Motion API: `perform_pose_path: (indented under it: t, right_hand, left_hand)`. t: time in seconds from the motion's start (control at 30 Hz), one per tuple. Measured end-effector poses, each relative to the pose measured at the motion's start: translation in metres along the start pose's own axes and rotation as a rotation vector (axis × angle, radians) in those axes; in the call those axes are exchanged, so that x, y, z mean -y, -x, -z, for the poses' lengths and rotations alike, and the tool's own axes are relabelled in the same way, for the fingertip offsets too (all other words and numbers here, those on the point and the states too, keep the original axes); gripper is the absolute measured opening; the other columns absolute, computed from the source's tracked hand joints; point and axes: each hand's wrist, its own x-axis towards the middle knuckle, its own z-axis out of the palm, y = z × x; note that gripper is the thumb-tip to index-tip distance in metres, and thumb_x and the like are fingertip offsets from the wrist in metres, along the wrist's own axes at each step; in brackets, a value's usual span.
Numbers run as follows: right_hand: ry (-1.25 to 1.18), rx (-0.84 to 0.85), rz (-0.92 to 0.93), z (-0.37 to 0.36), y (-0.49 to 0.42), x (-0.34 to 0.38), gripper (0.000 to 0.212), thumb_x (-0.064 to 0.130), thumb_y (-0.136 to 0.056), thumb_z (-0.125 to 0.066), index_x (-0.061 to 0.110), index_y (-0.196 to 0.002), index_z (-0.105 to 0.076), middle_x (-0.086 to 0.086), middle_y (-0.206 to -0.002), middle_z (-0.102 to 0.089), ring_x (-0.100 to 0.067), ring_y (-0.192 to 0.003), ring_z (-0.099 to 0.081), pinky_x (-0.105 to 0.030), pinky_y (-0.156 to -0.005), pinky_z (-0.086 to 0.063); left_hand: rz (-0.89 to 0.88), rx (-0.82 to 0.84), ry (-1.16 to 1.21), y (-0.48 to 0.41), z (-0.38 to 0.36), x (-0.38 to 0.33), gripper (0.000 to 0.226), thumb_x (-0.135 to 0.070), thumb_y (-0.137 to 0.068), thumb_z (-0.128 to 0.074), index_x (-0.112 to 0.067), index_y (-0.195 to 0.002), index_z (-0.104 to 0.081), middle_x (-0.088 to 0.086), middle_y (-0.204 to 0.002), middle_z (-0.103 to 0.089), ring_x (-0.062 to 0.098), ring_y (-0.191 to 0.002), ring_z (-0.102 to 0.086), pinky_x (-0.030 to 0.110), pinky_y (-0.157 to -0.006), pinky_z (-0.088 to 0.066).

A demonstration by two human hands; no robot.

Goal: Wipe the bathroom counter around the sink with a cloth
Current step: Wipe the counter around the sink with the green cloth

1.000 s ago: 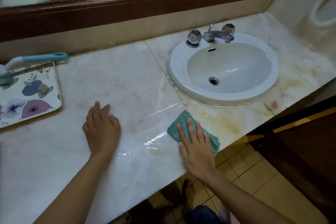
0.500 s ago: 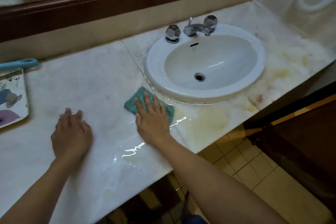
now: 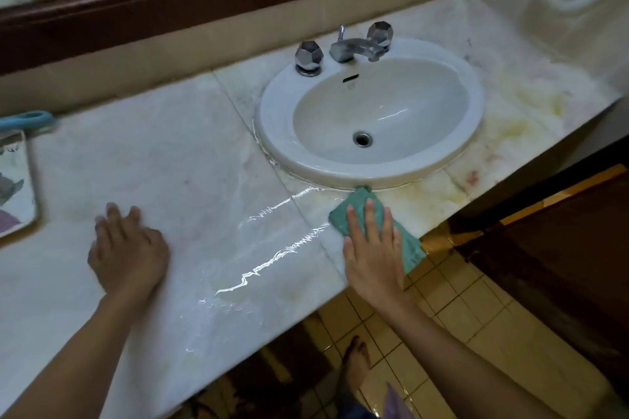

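A white oval sink (image 3: 476, 105) is set into the pale marble counter (image 3: 163, 173). My right hand (image 3: 372, 248) lies flat, palm down, on a folded green cloth (image 3: 406, 245), pressing it onto the counter's front strip just below the sink's rim. The cloth's far corner touches the rim, and its near end hangs past the counter's front edge. My left hand (image 3: 127, 252) rests flat on the counter to the left, fingers spread, holding nothing. Wet streaks shine on the marble between my hands.
A chrome tap (image 3: 355, 49) with two faceted knobs stands behind the basin. A floral tray (image 3: 17, 187) and a blue handle (image 3: 29, 119) sit at the far left. Yellow stains mark the counter right of the sink. A mirror frame runs along the back; tiled floor lies below.
My right hand has slid the cloth rightward along the front of the sink, from its left side to below its middle. The left hand has stayed planted on the counter.
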Motion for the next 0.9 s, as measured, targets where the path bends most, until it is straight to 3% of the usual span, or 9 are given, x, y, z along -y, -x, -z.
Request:
perform_pose_path:
  t: [0.17,0.27,0.37,0.57,0.77,0.9]
  right_hand:
    - [-0.064,0.052,0.252,-0.022,0.024,0.081,0.058,0.039,-0.100,-0.024,0.032,-0.153,-0.004,0.000,-0.160,0.017,-0.027,-0.142,0.028,-0.044,-0.116,0.010]
    - [-0.020,0.060,0.466,-0.041,0.018,0.119,0.057,0.038,-0.095,-0.032,0.032,-0.151,-0.023,-0.002,-0.162,-0.005,-0.030,-0.148,0.006,-0.048,-0.118,-0.005]
    - [0.045,0.067,0.631,-0.043,-0.022,0.119,0.053,0.039,-0.094,-0.038,0.038,-0.147,-0.032,0.003,-0.161,-0.016,-0.028,-0.148,-0.007,-0.045,-0.116,-0.011]
    - [0.071,0.036,0.420,-0.011,-0.069,0.059,0.051,0.041,-0.101,-0.026,0.042,-0.151,-0.013,0.010,-0.161,0.002,-0.018,-0.148,0.008,-0.043,-0.119,-0.005]
    - [0.137,0.116,0.509,0.004,-0.028,0.007,0.053,0.047,-0.101,-0.015,0.045,-0.149,0.007,0.013,-0.158,0.020,-0.012,-0.143,0.026,-0.036,-0.115,0.011]
    - [0.134,0.090,0.433,-0.003,-0.039,0.031,0.053,0.045,-0.102,-0.018,0.046,-0.149,0.006,0.012,-0.159,0.018,-0.015,-0.145,0.023,-0.037,-0.118,0.007]
  left_hand:
    - [0.049,0.126,0.003,-0.003,0.009,-0.022,0.054,-0.026,-0.093,-0.040,-0.012,-0.145,-0.035,0.009,-0.163,-0.006,0.032,-0.148,-0.006,0.053,-0.115,-0.014]
    - [-0.133,0.099,0.094,0.008,0.008,-0.050,0.047,-0.021,-0.092,-0.049,-0.020,-0.139,-0.046,0.005,-0.162,-0.014,0.030,-0.147,-0.015,0.052,-0.113,-0.020]
    - [-0.180,0.121,0.200,0.017,-0.004,-0.060,0.048,-0.029,-0.094,-0.042,-0.024,-0.142,-0.045,0.001,-0.161,-0.022,0.025,-0.148,-0.017,0.048,-0.115,-0.020]
    - [-0.224,0.082,0.084,0.030,-0.013,-0.056,0.046,-0.033,-0.100,-0.035,-0.030,-0.146,-0.038,-0.002,-0.162,-0.018,0.021,-0.149,-0.011,0.048,-0.113,-0.019]
    - [-0.227,0.053,0.074,0.031,-0.015,-0.058,0.045,-0.029,-0.100,-0.038,-0.028,-0.144,-0.042,0.000,-0.161,-0.020,0.020,-0.149,-0.012,0.045,-0.112,-0.019]
    - [-0.226,0.039,0.050,0.030,-0.015,-0.060,0.045,-0.026,-0.099,-0.040,-0.027,-0.144,-0.043,0.001,-0.161,-0.021,0.020,-0.149,-0.013,0.043,-0.110,-0.020]
